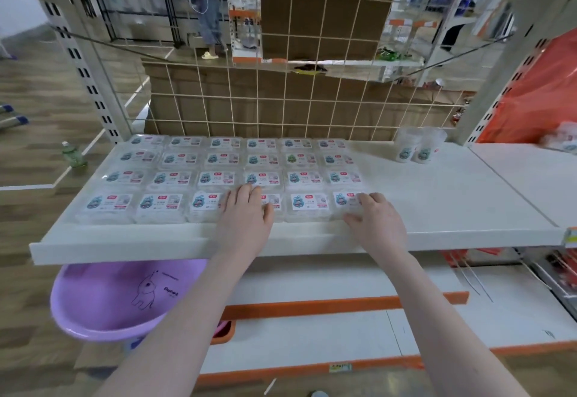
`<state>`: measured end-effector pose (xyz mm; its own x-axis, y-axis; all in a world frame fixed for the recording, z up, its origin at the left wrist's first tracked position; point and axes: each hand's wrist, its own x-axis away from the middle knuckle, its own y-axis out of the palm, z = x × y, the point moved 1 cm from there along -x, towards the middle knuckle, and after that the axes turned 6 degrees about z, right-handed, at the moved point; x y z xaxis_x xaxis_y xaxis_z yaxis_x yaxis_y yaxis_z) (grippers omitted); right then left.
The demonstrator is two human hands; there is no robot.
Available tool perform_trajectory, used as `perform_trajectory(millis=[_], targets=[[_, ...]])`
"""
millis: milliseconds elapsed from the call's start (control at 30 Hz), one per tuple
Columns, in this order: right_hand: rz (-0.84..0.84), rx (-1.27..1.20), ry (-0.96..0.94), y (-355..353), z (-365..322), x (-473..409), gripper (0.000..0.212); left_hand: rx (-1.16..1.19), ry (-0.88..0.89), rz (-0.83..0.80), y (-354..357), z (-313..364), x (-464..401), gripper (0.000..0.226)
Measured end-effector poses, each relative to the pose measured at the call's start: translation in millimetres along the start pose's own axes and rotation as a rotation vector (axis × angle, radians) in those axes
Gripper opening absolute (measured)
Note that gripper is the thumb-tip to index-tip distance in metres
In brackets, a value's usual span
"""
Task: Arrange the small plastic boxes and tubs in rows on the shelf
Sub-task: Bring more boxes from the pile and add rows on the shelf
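The person is squaring the front row of small clear plastic boxes (pixel 215 178) on the white metal shelf (pixel 452 203). The left hand (pixel 246 212) is pressing flat; the right hand (pixel 376 218) is apparently nudging the end box. Next, the two clear tubs (pixel 416 146) need placing.

A purple basin (pixel 103 300) sits below-left of the fingers; a green bottle (pixel 73 155) stands on the floor far left; a wire grid (pixel 281 100) rises beyond.
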<state>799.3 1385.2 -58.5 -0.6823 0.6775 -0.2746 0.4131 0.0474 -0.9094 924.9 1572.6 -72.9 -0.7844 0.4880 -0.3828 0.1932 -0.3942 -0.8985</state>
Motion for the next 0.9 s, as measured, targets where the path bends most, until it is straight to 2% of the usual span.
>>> perform_trajectory(millis=[267,500,733,900], targets=[[0.060,0.037,-0.015,-5.0,11.3,9.5,0.038,-0.009,-0.003,-0.031,-5.2,1.5,-4.3,0.040],[0.121,0.026,0.039,-26.9,57.5,17.9,0.037,-0.043,0.016,-0.022,-11.0,35.4,0.8,0.044],[0.207,0.024,0.131,-70.9,157.8,31.1,0.041,0.017,0.101,-0.038,-4.4,138.4,7.2,0.048],[0.265,0.004,0.185,-115.7,255.1,43.4,0.029,0.065,0.156,-0.080,10.1,244.7,19.2,0.045]])
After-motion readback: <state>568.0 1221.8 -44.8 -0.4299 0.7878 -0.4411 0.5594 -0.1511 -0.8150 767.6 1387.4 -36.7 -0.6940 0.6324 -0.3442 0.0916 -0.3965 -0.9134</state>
